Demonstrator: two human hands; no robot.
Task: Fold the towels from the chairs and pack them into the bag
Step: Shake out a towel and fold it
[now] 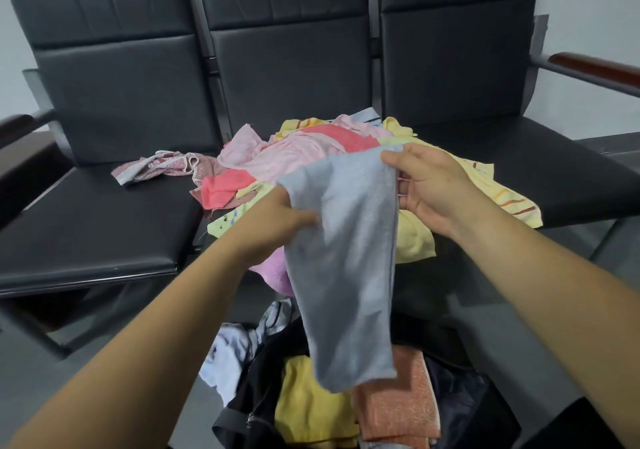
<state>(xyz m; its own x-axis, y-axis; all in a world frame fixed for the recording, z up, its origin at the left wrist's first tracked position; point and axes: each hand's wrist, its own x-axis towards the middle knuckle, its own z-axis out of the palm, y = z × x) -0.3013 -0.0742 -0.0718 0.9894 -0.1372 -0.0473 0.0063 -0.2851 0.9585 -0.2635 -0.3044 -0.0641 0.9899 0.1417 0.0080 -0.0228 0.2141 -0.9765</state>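
Head camera, looking down past two bare forearms at a row of three black padded chairs (114,206) joined side by side, with a brown armrest (595,68) at the right end.

A pale grey towel (343,258) hangs in the air in the middle of the view, held up by both hands. The left hand (277,220) grips the towel's upper left edge, with the thumb lying across the front of the cloth. The right hand (429,185) pinches the upper right corner, its fingers curled behind the fabric. The towel droops long and narrow from the hands, and its lower end hangs over the open bag.

Behind the grey towel, a loose pile of towels (304,151) in pink, coral red and yellow lies on the middle seat and spills over its front edge. A crumpled pink and white patterned towel (156,168) lies apart from the pile on the left seat.

At the bottom of the view a black bag (256,396) stands open on the floor in front of the chairs. Inside it lie a folded yellow towel (308,396) and, just beside it on the right, a folded orange towel (398,407). A white cloth (225,355) is bunched at the bag's left edge.
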